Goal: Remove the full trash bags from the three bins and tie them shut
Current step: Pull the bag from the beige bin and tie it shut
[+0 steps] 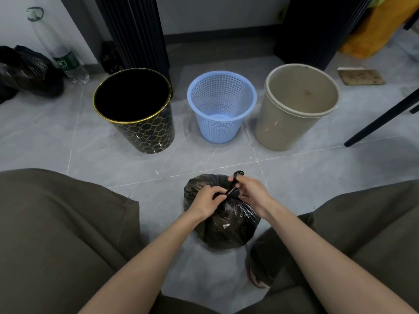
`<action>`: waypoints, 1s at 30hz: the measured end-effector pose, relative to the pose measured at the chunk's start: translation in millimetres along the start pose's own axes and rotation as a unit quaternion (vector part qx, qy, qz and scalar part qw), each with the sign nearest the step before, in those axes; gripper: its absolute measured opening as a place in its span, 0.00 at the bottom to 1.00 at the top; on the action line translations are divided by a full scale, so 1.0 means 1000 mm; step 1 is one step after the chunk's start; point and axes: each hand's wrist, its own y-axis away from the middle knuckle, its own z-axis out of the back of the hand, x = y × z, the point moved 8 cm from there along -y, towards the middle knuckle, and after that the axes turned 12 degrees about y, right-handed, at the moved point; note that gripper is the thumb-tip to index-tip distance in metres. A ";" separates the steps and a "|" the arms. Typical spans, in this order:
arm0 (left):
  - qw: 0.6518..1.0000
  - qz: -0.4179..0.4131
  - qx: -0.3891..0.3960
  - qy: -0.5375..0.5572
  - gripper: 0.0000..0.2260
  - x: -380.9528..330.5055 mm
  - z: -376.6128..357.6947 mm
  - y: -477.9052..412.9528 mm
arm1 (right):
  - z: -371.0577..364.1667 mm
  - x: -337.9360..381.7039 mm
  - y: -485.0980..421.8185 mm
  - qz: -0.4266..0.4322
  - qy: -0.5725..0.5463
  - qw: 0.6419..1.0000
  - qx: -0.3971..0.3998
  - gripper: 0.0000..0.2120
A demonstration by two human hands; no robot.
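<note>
Pinching twisted neck of crinkly black plastic trash bag (226, 225): left hand (207, 200), right hand (252, 191), fingers (216, 191) curled. Beyond the bag: gold-rimmed black bin (145, 132), blue mesh basket (217, 125), beige tub (283, 130).

Glossy crinkled black plastic bag (223, 220), glossy black bin (138, 114) with gold metallic rim, matt blue plastic mesh basket (221, 107), smooth beige plastic bin (294, 107), polished grey floor tiles (56, 143), matt olive cloth trousers (56, 234).
</note>
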 end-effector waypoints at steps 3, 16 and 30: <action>0.999 0.018 -0.024 0.038 0.07 0.005 0.001 -0.001 | -0.009 0.006 0.002 0.026 -0.023 0.999 0.037 0.10; 0.874 0.238 -0.116 0.407 0.13 0.040 0.009 0.013 | -0.040 0.000 0.002 0.099 0.204 0.974 -0.021 0.08; 0.914 0.184 -0.090 0.349 0.15 0.037 0.005 0.008 | -0.026 -0.001 -0.011 0.191 0.389 0.897 -0.087 0.07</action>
